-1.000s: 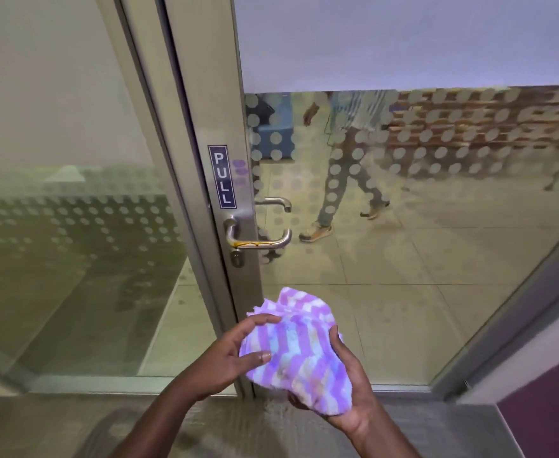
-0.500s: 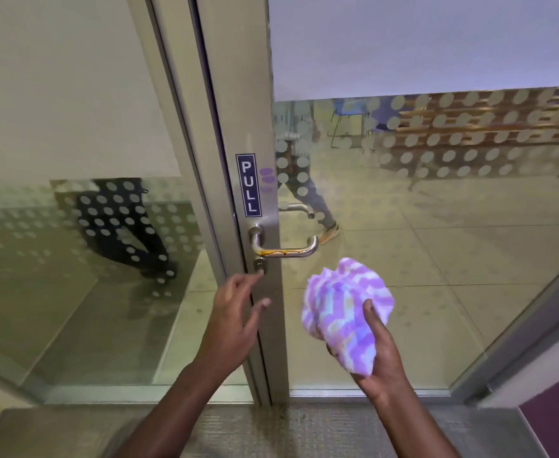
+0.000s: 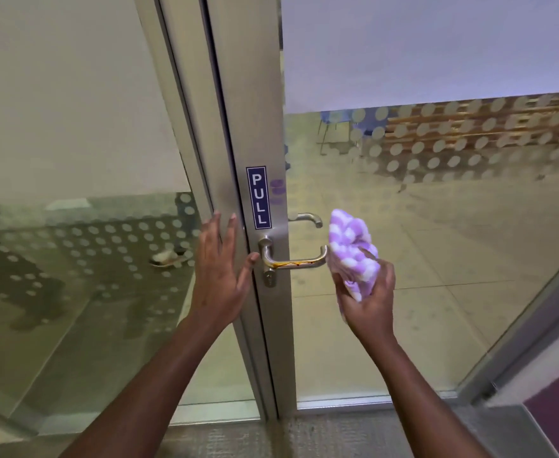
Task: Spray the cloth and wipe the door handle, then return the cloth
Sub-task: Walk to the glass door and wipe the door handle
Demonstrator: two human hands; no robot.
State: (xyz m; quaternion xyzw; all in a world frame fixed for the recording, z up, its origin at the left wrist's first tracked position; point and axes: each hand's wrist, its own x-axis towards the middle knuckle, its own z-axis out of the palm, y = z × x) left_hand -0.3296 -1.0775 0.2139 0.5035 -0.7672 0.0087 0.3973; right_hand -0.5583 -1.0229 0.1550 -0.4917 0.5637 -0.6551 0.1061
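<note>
At frame centre, a bunched purple-and-white cloth (image 3: pixel 352 251) is gripped by the right hand (image 3: pixel 368 300) beside the stained metal handle (image 3: pixel 296 261); the left hand (image 3: pixel 220 272) is spread flat, empty, on the brushed frame (image 3: pixel 238 127).

- My left hand (image 3: pixel 220 272) was spread flat, fingers (image 3: pixel 212 233) pointing up and held close together, the thumb splayed out to the right – I could see the back of it.
- My left forearm ran up from the lower left, bare, wrist straight.
- My right hand (image 3: pixel 368 300) was lifted at about the same height, palm turned toward me, fingers curled around a bunched cloth (image 3: pixel 352 251) – thumb pressed against its right side.
- My right forearm came up from the lower right, bare, the wrist bent slightly inward.
- The two hands were apart, neither touching the other.
</note>
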